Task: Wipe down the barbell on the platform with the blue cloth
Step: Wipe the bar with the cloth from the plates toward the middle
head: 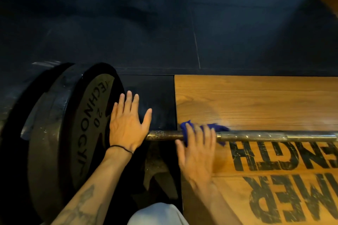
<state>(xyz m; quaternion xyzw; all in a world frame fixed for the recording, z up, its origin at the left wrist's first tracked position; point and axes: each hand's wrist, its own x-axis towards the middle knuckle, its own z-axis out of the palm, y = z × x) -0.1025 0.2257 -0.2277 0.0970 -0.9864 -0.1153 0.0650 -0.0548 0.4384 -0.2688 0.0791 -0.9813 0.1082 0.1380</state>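
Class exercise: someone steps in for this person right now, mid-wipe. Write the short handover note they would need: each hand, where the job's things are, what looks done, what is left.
Left hand: open, fingers spread, braced by the inner face of the weight plate.
Right hand: its grip presses the blue cloth over the barbell, close to the plate end.
The barbell lies across the wooden platform, plates over the black mat.
Done: cannot tell from one picture which stretches are already wiped.
Left: run the cloth along the bar toward the right, out of view, and the short bare stretch between the hands.
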